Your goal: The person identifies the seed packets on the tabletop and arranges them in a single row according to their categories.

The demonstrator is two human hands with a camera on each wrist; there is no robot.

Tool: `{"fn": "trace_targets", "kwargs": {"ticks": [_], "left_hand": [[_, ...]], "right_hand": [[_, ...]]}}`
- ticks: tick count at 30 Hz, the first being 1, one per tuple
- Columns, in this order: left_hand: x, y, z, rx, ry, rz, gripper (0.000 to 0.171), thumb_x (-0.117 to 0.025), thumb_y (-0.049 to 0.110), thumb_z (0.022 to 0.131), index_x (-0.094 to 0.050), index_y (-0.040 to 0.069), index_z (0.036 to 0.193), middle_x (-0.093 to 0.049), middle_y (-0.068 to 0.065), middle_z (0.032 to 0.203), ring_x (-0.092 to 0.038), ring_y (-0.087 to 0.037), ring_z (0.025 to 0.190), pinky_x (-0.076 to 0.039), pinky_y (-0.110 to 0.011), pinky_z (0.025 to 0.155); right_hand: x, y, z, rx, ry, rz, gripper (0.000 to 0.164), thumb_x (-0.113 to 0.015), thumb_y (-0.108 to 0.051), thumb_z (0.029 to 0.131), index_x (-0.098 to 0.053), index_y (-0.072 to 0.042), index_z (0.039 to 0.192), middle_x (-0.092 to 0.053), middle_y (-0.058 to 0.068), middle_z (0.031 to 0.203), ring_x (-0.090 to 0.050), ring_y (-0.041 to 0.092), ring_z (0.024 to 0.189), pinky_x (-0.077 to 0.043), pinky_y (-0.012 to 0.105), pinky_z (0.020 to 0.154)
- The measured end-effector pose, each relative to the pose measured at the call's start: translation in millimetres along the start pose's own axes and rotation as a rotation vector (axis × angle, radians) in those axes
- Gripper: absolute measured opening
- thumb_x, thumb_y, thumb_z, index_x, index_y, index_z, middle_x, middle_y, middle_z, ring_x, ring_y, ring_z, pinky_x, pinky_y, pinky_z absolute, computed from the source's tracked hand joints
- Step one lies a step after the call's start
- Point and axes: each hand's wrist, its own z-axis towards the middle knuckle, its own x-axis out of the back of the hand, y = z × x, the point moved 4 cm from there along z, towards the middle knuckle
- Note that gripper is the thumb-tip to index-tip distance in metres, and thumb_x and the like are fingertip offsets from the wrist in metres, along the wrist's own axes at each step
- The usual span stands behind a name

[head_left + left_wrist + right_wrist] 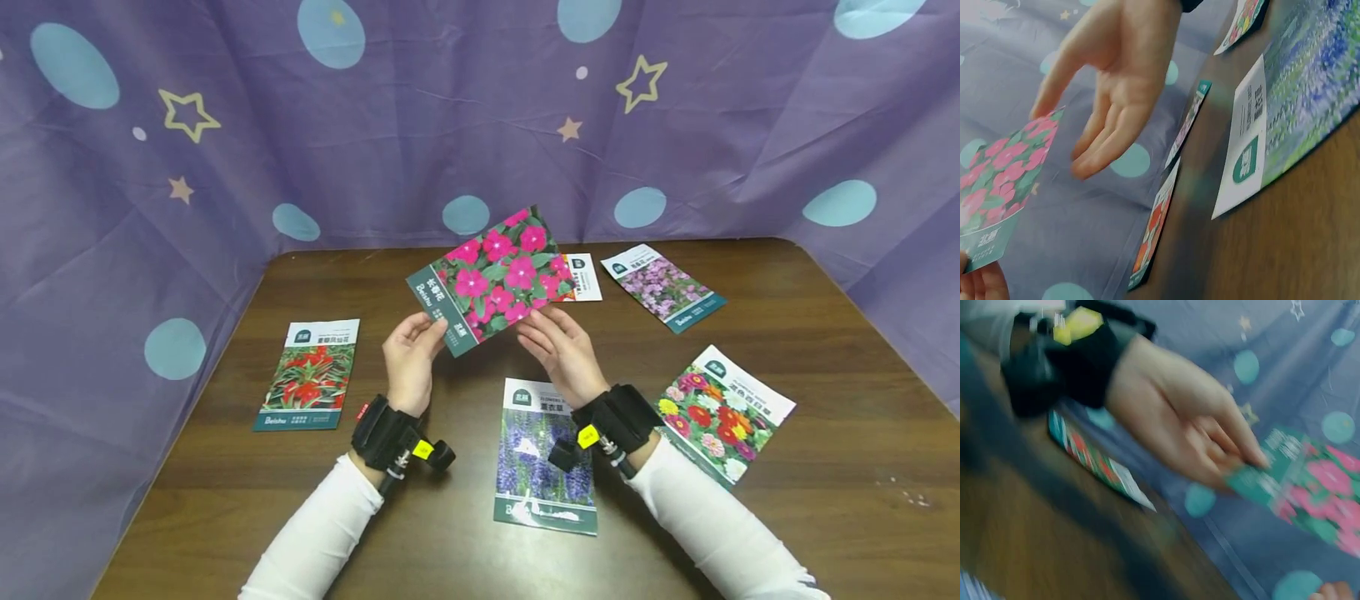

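A flower seed packet (504, 271) with pink blooms and a green end band is held tilted above the table. My left hand (410, 360) pinches it by the green band, thumb on the front, as the right wrist view also shows, a little blurred. My right hand (564, 352) is at the packet's lower right edge. In the left wrist view, one digit of that right hand (1124, 84) reaches the packet's edge while its other fingers extend loosely apart from it. Below the hands lies a purple-flower packet (517, 454), partly covered by the right wrist camera.
On the brown table (247, 500) lie a red-flower packet (311, 375) at left, a mixed-flower packet (716, 417) at right and a light-purple-flower packet (663, 287) behind. Another packet (588, 279) shows partly behind the held one. A purple curtain (450, 125) hangs at the back.
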Motion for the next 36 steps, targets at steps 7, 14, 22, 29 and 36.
{"fn": "trace_targets", "kwargs": {"ticks": [7,14,22,29,36], "left_hand": [[-7.5,-9.1,-3.4,0.016,0.017,-0.016,0.021,-0.058,-0.014,0.079,-0.059,0.007,0.08,-0.058,0.0,0.074,-0.056,-0.006,0.066,-0.052,-0.02,0.063],[-8.5,-16.6,-7.3,0.042,0.029,-0.011,0.021,-0.058,-0.014,0.078,-0.057,0.007,0.079,-0.056,0.0,0.074,-0.055,-0.005,0.063,-0.051,-0.018,0.06],[-10.7,-20.8,-13.3,0.045,0.006,0.015,0.017,-0.061,-0.012,0.078,-0.058,0.004,0.083,-0.057,-0.001,0.076,-0.057,-0.005,0.065,-0.051,-0.019,0.063],[-3.1,-13.8,-13.2,0.01,-0.118,-0.028,0.024,-0.056,-0.01,0.08,-0.056,-0.007,0.104,-0.062,-0.004,0.09,-0.06,-0.009,0.082,-0.051,-0.024,0.079],[13.5,4.5,-0.2,-0.021,-0.188,-0.064,0.032,-0.054,-0.004,0.085,-0.049,-0.02,0.112,-0.065,-0.013,0.096,-0.063,-0.021,0.091,-0.048,-0.037,0.088]], "right_hand": [[-18.5,14.1,-1.8,0.087,0.142,0.131,0.015,-0.05,0.0,0.092,-0.056,-0.009,0.082,-0.063,0.0,0.079,-0.061,0.01,0.072,-0.052,0.026,0.079],[-18.7,18.7,1.6,0.119,0.248,0.178,0.017,-0.05,0.004,0.09,-0.057,-0.006,0.078,-0.062,0.001,0.074,-0.061,0.009,0.066,-0.053,0.023,0.07],[-13.2,19.7,0.0,0.122,0.298,0.154,0.018,-0.052,0.006,0.088,-0.06,-0.007,0.078,-0.061,-0.001,0.07,-0.059,0.007,0.062,-0.053,0.02,0.064],[-1.8,-0.1,-0.8,0.111,0.205,0.041,0.021,-0.053,0.006,0.088,-0.063,-0.009,0.077,-0.064,-0.001,0.068,-0.061,0.008,0.062,-0.053,0.022,0.064],[11.7,-21.2,-4.7,0.008,0.048,-0.203,0.018,-0.055,0.003,0.088,-0.063,-0.012,0.081,-0.066,-0.004,0.072,-0.062,0.007,0.065,-0.052,0.021,0.064]]}}
